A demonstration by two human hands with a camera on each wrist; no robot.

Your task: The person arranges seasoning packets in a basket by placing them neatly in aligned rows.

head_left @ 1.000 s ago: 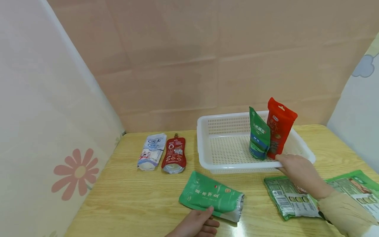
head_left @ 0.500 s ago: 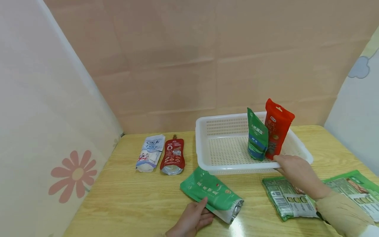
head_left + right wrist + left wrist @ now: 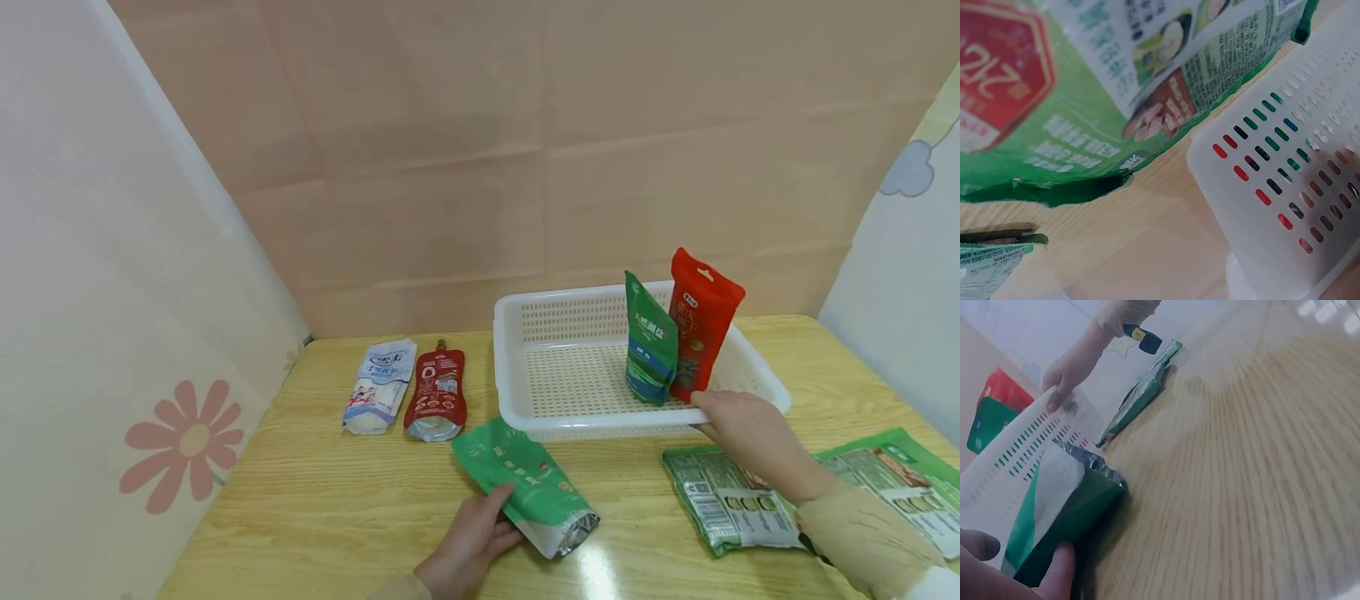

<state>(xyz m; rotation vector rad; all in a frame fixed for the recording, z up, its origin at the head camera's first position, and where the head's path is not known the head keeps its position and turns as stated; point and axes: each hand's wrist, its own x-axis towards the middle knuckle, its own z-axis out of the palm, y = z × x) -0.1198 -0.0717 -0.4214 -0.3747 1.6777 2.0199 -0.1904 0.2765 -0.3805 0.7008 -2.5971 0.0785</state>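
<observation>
My left hand point(image 3: 468, 537) pinches the near edge of a green salt pouch point(image 3: 525, 479), thumb over its face and fingers under it. The pouch lies aslant in front of the basket, its silvery end toward the lower right. In the left wrist view the pouch point(image 3: 1063, 506) stands tilted between thumb and fingers. My right hand point(image 3: 753, 433) grips the front rim of a white plastic basket point(image 3: 592, 422), thumb on top. Inside the basket, a green-and-blue salt pouch point(image 3: 650, 346) and a red snack bag point(image 3: 703, 321) stand upright side by side at the right.
A white-and-blue pouch point(image 3: 380, 385) and a dark red spouted pouch point(image 3: 437, 393) lie left of the basket. Two green printed bags point(image 3: 731, 504) lie at the right, partly under the right forearm. Behind the wooden table point(image 3: 300, 517) hangs a beige cloth point(image 3: 420, 167).
The left hand has shifted left and closed further on the green salt pouch, which has turned so its silvery end swings nearer and leftward. The right hand stays on the basket rim.
</observation>
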